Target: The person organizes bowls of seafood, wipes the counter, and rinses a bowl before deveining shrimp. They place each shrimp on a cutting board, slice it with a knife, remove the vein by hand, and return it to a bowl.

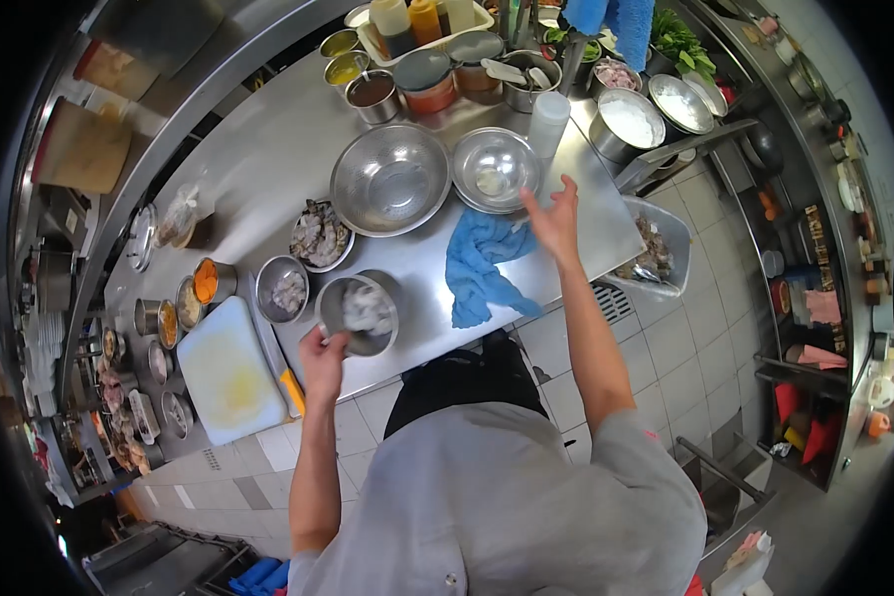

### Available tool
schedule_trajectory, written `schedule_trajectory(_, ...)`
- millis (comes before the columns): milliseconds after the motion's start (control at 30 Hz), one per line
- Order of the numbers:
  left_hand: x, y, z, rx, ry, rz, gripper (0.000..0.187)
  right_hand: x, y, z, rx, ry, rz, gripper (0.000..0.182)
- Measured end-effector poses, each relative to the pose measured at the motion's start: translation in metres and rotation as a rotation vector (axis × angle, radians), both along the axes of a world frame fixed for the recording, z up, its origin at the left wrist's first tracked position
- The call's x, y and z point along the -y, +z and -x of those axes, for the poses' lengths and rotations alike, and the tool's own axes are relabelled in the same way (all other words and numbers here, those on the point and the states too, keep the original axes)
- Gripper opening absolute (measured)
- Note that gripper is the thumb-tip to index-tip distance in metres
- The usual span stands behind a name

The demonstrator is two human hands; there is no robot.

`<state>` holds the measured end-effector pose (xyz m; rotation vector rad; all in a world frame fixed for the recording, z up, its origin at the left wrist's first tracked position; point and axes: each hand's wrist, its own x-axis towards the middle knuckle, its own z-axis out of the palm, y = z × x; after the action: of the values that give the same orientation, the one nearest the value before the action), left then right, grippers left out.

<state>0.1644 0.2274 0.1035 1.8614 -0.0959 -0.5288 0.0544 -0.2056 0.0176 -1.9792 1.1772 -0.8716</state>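
My left hand (pixel 323 358) is closed on the near rim of a deep steel bowl (pixel 391 323), which is tilted. Pale peeled shrimp (pixel 368 310) lie inside, slightly blurred. My right hand (pixel 554 219) is open, thumb and fingers apart, at the right edge of a smaller steel bowl (pixel 464 171). Just beyond those fingers stands a clear squeeze bottle (pixel 549 124). A crumpled blue cloth (pixel 487 263) lies between my hands. Beside the left hand is a small bowl of pale pieces (pixel 288 291), with a bowl of grey shrimp (pixel 320 235) behind it.
A large perforated steel bowl (pixel 390 179) sits mid-table. On the left are a white cutting board (pixel 230 372) and an orange-handled knife (pixel 292 392). Sauce containers (pixel 426 79) line the back. A plastic bin with scraps (pixel 673 238) stands past the table's right edge.
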Motion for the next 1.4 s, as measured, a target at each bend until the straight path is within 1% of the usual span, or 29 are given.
schedule_trajectory(67, 0.034, 0.006, 0.006, -0.024, -0.089, -0.01, 0.012, 0.021, 0.014, -0.018, 0.009, 0.036, -0.351, 0.071)
schedule_trajectory(100, 0.045, 0.0, 0.009, -0.041, -0.106, 0.026, 0.012, 0.029, 0.02, -0.024, 0.012, 0.052, -0.528, 0.065)
schedule_trajectory(133, 0.055, -0.004, 0.011, -0.059, -0.124, 0.064, 0.012, 0.039, 0.015, -0.029, -0.014, 0.075, -0.498, 0.058)
schedule_trajectory(200, 0.068, -0.009, 0.014, -0.076, -0.158, 0.049, 0.012, 0.053, 0.01, -0.032, -0.067, 0.119, -0.435, 0.044)
schedule_trajectory(300, 0.081, -0.013, 0.019, -0.109, -0.178, 0.099, 0.012, 0.062, 0.003, -0.027, -0.081, 0.097, -0.331, 0.034)
schedule_trajectory(400, 0.09, -0.013, 0.021, -0.093, -0.21, 0.088, 0.011, 0.079, -0.009, -0.02, -0.18, 0.205, -0.206, 0.031)
schedule_trajectory(500, 0.096, -0.021, 0.019, -0.112, -0.228, 0.08, 0.011, 0.065, 0.032, -0.005, 0.101, 0.236, -0.445, 0.028)
schedule_trajectory(600, 0.098, -0.028, 0.015, -0.083, -0.262, 0.062, 0.011, 0.06, 0.048, 0.022, 0.36, 0.217, -0.429, 0.028)
schedule_trajectory(667, 0.106, -0.015, 0.02, -0.095, -0.224, 0.086, 0.004, 0.058, 0.059, 0.061, 0.417, 0.121, -0.453, 0.029)
schedule_trajectory(767, 0.115, -0.006, 0.021, -0.094, -0.202, 0.111, 0.005, 0.054, 0.038, 0.124, 0.481, 0.01, -0.497, 0.027)
schedule_trajectory(833, 0.122, -0.004, 0.023, -0.099, -0.208, 0.12, 0.005, 0.058, 0.003, 0.15, 0.488, -0.036, -0.571, 0.027)
schedule_trajectory(867, 0.131, -0.001, 0.024, -0.103, -0.219, 0.125, 0.005, 0.063, -0.02, 0.16, 0.481, -0.055, -0.61, 0.027)
schedule_trajectory(900, 0.139, 0.0, 0.025, -0.105, -0.234, 0.131, 0.006, 0.062, -0.023, 0.164, 0.477, -0.076, -0.647, 0.027)
schedule_trajectory(1000, 0.163, -0.009, 0.031, -0.113, -0.321, 0.167, 0.01, 0.04, -0.028, 0.177, 0.516, -0.324, -0.357, 0.032)
schedule_trajectory(1033, 0.174, 0.004, 0.039, -0.13, -0.355, 0.156, 0.011, 0.026, -0.013, 0.175, 0.56, -0.373, -0.352, 0.04)
schedule_trajectory(1100, 0.196, 0.013, 0.054, -0.192, -0.409, 0.225, 0.012, -0.004, -0.002, 0.18, 0.715, -0.057, -0.637, 0.057)
schedule_trajectory(1167, 0.216, 0.011, 0.073, -0.27, -0.469, 0.285, 0.014, -0.051, 0.038, 0.172, 1.033, 0.381, -1.174, 0.075)
schedule_trajectory(1233, 0.235, 0.007, 0.09, -0.349, -0.535, 0.339, 0.017, -0.078, 0.054, 0.161, 1.253, 0.613, -1.33, 0.08)
schedule_trajectory(1267, 0.243, 0.005, 0.097, -0.326, -0.604, 0.323, 0.018, -0.082, 0.056, 0.158, 1.361, 0.738, -1.406, 0.082)
schedule_trajectory(1333, 0.254, 0.007, 0.106, -0.28, -0.737, 0.288, 0.02, -0.066, 0.052, 0.163, 1.325, 0.593, -1.238, 0.085)
schedule_trajectory(1367, 0.258, 0.011, 0.106, -0.306, -0.799, 0.346, 0.026, -0.054, 0.049, 0.165, 1.304, 0.521, -1.154, 0.087)
schedule_trajectory(1400, 0.26, 0.016, 0.105, -0.204, -0.817, 0.306, 0.026, -0.041, 0.054, 0.166, 1.287, 0.522, -1.071, 0.087)
